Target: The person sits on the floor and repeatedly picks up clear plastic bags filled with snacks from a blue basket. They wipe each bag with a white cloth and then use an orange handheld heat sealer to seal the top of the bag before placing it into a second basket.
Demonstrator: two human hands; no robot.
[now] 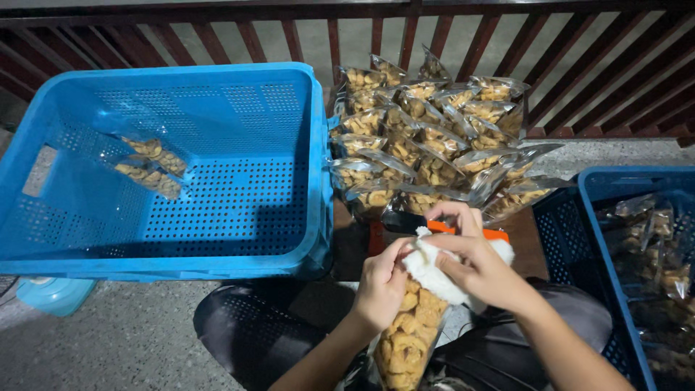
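Both forearms raised centre-frame, left hand and right hand meeting, fingers curled in a pinch.

Clear plastic bag of golden fried snacks: bottom cut off by lower picture edge, top hidden under white cloth. Left hand fingertips buried in cloth. Orange-and-black tool: mostly hidden behind right hand, kind unclear. Dark blue perforated crate: cut off at right edge, contents dim. Light blue object under big blue plastic crate: only part shows.
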